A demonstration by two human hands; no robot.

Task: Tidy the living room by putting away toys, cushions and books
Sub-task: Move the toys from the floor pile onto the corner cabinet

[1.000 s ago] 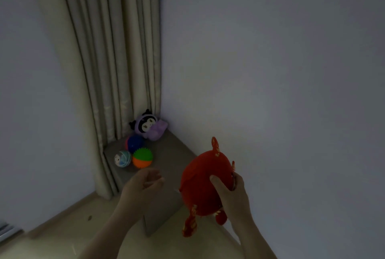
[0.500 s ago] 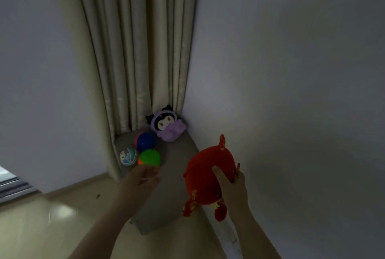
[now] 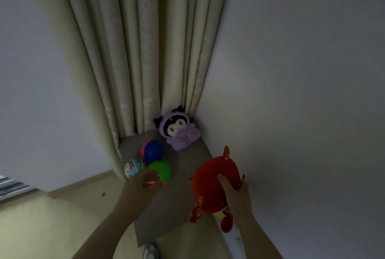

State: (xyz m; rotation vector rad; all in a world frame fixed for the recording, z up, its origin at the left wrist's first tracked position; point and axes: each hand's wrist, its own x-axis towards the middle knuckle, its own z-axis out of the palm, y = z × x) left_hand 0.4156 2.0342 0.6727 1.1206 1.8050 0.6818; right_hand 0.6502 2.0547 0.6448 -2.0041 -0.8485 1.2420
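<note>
My right hand (image 3: pixel 236 195) grips a red plush toy (image 3: pixel 210 173) from its right side, thumb across its front, and holds it above the right part of a low grey cabinet (image 3: pixel 181 204) next to the wall. My left hand (image 3: pixel 143 183) hovers at the cabinet's front left, its loosely curled fingers covering the orange near half of a green spiky ball (image 3: pixel 162 170); a firm grasp does not show. Behind it lie a blue and red ball (image 3: pixel 152 150) and a pale blue ball (image 3: pixel 133 168). A purple plush toy (image 3: pixel 179 131) sits in the back corner.
A beige curtain (image 3: pixel 145 50) hangs down to the cabinet's back left edge. Plain walls close in the corner on the right and left. Pale floor (image 3: pixel 41 227) lies at lower left, and the toe of a shoe (image 3: pixel 151 251) shows below the cabinet.
The view has moved closer to the corner. My left hand has gone forward onto the spiky ball. The red plush has come nearer the cabinet top, still in my right hand.
</note>
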